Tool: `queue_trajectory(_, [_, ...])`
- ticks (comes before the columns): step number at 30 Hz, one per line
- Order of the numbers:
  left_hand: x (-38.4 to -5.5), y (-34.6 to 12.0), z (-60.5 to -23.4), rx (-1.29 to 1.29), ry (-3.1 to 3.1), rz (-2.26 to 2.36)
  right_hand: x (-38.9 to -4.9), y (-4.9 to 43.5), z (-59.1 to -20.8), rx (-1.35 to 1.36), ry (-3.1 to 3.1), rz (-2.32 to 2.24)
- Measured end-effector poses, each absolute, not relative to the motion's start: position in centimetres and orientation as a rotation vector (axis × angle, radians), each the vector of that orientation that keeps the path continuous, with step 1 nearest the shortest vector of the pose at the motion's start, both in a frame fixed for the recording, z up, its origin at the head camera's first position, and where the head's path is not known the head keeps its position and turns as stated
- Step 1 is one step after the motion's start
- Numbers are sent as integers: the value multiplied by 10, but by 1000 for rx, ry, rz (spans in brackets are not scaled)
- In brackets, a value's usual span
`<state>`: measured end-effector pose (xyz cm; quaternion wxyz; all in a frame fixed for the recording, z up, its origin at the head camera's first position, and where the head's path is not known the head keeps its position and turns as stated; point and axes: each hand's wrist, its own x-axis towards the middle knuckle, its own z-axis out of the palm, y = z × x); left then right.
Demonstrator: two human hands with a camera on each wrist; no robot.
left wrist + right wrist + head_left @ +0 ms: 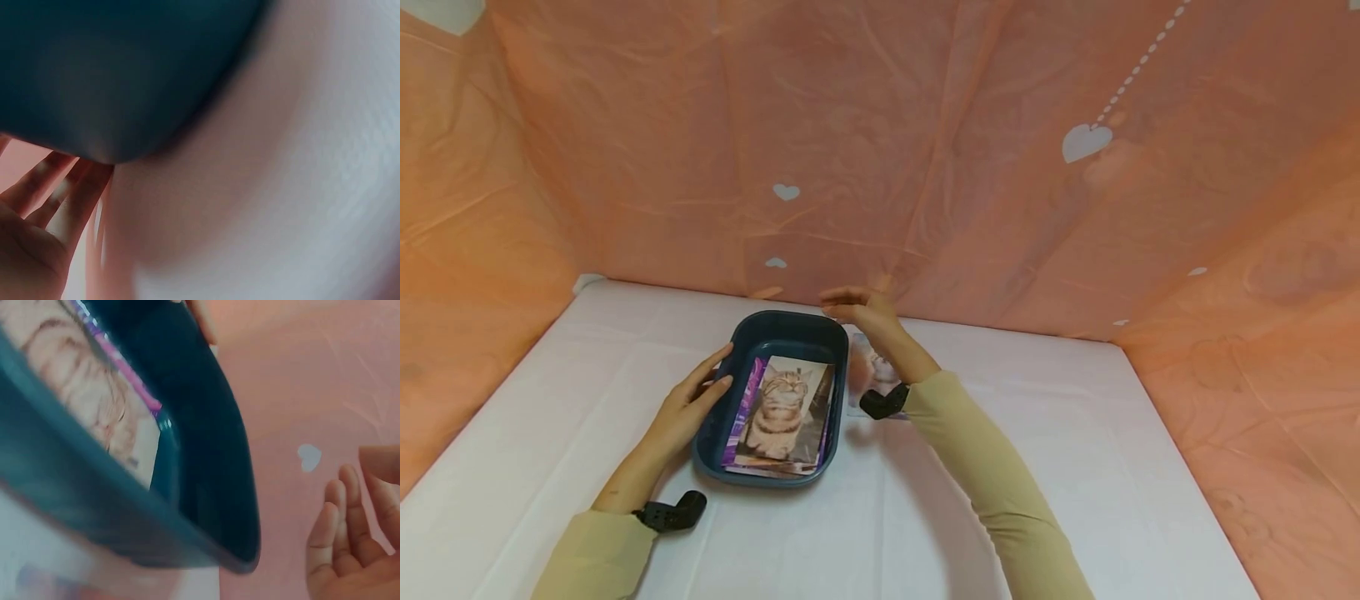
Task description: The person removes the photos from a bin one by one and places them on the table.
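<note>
A dark blue plastic tub (790, 327) with rounded corners stands on the white table. Inside it lies a stack of picture cards, topped by a cat photo (778, 408), with a purple-edged card (745, 412) beneath. My left hand (688, 408) touches the tub's left side, its fingers fairly straight against the outer wall (87, 94). By the far right corner, my right hand (865, 312) is raised with nothing in it; the right wrist view shows the fingers (344, 525) apart from the tub. Another picture card (880, 371) lies right of the tub, partly covered by my right forearm.
An orange-pink sheet with white hearts (1086, 143) hangs behind the table (1037, 400) and along both sides. Black wrist cameras (673, 511) sit on both wrists. White tabletop extends to the right and the front.
</note>
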<state>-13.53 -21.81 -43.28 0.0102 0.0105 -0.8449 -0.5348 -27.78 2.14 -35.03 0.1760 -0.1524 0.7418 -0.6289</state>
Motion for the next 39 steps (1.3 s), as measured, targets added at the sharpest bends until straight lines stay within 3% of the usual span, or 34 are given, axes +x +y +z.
queue_trajectory(13, [-136, -218, -431, 32, -2628, -1677, -272, -9, -349, -461, 2033, -1473])
queue_trajectory(39, [-136, -216, -431, 42, -2623, -1691, -264, -31, -382, -176, 2173, -1232])
